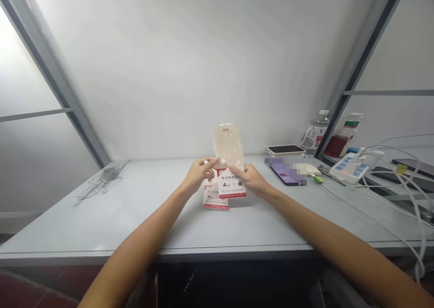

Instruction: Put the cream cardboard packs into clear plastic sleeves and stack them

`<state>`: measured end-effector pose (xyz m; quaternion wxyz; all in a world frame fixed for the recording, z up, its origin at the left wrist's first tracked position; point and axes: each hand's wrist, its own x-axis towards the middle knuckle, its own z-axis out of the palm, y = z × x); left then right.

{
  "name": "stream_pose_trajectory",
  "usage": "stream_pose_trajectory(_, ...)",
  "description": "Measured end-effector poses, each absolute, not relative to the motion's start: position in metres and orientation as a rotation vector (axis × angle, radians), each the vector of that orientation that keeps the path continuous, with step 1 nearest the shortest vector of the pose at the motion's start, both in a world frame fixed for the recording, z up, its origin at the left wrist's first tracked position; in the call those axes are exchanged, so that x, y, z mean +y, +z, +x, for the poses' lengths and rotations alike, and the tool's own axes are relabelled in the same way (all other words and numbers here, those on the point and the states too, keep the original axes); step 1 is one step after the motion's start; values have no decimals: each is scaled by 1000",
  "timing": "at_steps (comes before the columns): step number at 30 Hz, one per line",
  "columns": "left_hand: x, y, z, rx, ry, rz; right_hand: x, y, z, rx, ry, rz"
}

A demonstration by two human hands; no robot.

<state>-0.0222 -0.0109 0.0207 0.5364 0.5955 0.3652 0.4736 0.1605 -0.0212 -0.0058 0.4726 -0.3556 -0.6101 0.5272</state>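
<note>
Where the packet sits: a translucent plastic packet (228, 144) stands upright between the two hands, its white-and-red printed panel (232, 184) at the lower end, facing the camera.
Left hand (200, 175): its fingers (210, 163) bend against the packet's left edge, with a tiny white bit at the tips; I cannot tell whether they grip it.
Right hand (246, 180): its fingers (237, 169) are closed, pinching the packet's right edge.
Below the hands: a matching white-and-red paper-faced packet (215, 198) lies on the pale grey bench (111, 222), overlapped in view by the held packet.
Hidden: the fingers cover the top of the printed panel. Only "考试专用" and a "4" are legible, and the small print is too fine to read. The tiny white bit cannot be identified.
Edges: the bench's front edge runs beneath both forearms. Bench surface extends left of the hands to a dark scribbled mark (101, 182).
Right side: a dark phone (288, 175) lies partly under a blurred patch, beside a black phone on a white case (285, 150), a water bottle (315, 133), and white cables (403, 195) cut off by the frame.
</note>
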Motion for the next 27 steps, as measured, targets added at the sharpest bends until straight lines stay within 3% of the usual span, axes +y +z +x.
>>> stream_pose_trajectory(11,-9,12,-20,781,1021,1468,-28,-1,158,-1538,1372,-783)
stream_pose_trajectory(27,-14,13,-15,833,1087,1391,-30,-8,154,-1681,1214,-836)
